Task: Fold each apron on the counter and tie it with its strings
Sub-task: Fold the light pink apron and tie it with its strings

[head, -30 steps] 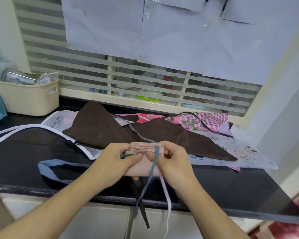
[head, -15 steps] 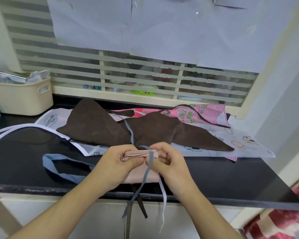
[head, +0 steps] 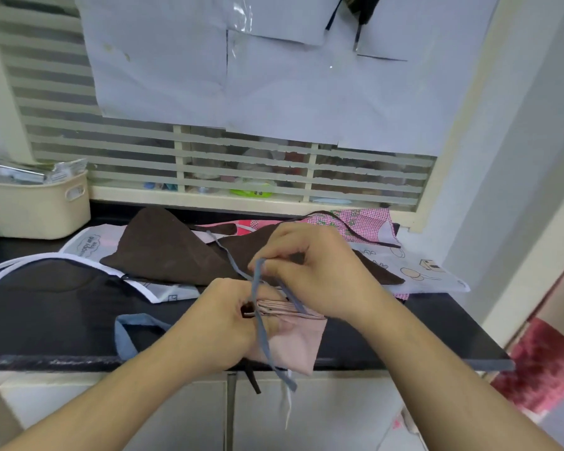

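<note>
A folded pink apron (head: 293,340) lies at the front edge of the black counter (head: 437,333). My left hand (head: 222,323) grips its folded left end. My right hand (head: 316,271) is raised above the bundle and pinches a blue-grey string (head: 261,323) that loops over the fold and hangs past the counter edge. A blue strap loop (head: 127,333) trails to the left. Behind lie a brown apron (head: 166,252), a black apron with white trim (head: 52,288), a white printed apron (head: 420,271) and a pink checked apron (head: 358,222).
A cream basket (head: 36,206) with packets stands at the back left of the counter. A louvred window with paper sheets taped over it rises behind. A wall closes the right side. White and dark strings dangle over the cabinet front below.
My right hand has lifted off the bundle, drawing the blue-grey string up and back. My left hand keeps its grip on the fold. The camera has tilted upward slightly.
</note>
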{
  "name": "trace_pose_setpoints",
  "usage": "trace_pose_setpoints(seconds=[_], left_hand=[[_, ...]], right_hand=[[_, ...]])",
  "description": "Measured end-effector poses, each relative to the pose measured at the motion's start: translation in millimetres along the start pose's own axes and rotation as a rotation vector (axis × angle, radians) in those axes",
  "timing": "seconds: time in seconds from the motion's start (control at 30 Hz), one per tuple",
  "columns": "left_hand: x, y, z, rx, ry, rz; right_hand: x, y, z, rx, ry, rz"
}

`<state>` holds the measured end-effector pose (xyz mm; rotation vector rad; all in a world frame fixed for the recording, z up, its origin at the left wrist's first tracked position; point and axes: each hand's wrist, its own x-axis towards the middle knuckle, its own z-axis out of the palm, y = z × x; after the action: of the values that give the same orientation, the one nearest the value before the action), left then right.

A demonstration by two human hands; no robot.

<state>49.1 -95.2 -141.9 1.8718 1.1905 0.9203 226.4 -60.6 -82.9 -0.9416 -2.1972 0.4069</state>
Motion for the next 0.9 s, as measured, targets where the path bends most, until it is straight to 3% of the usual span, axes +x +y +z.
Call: trace_pose_setpoints(seconds=[0.1, 0.23, 0.4, 0.6, 0.67, 0.73, 0.83, 0.9], left_hand=[[-15.1, 17.0, 2.6, -0.017, 0.008, -0.002], [-29.6, 22.0, 2.4, -0.024, 0.065, 0.155], [-38.2, 23.5, 4.5, 0.018, 0.174, 0.305], [-42.5, 33.1, 2.7, -0.086, 0.142, 0.226], [-43.9, 33.2, 2.8, -0.029, 0.152, 0.208], [-45.1, 30.0, 2.7, 0.035, 0.157, 0.183], [-41.8, 16.3, 3.2, 0.304, 0.116, 0.196], [-37.3, 4.4, 6.4, 0.576, 0.062, 0.187]], right_hand=[[3.3, 2.6, -11.8, 0.165, -0.153, 0.172], [-12.1, 18.3, -2.4, 0.252, -0.342, 0.297], [-33.1, 11.3, 4.8, 0.357, -0.342, 0.422], [-44.8, 6.3, -3.1, 0.276, -0.335, 0.574], [-43.5, 4.7, -11.7, 0.269, -0.338, 0.665], [-41.1, 2.6, -24.6, 0.095, -0.315, 0.685], [-35.4, -9.4, -40.8, -0.271, -0.307, 0.535], [-30.6, -23.7, -44.5, -0.251, -0.292, 0.450]])
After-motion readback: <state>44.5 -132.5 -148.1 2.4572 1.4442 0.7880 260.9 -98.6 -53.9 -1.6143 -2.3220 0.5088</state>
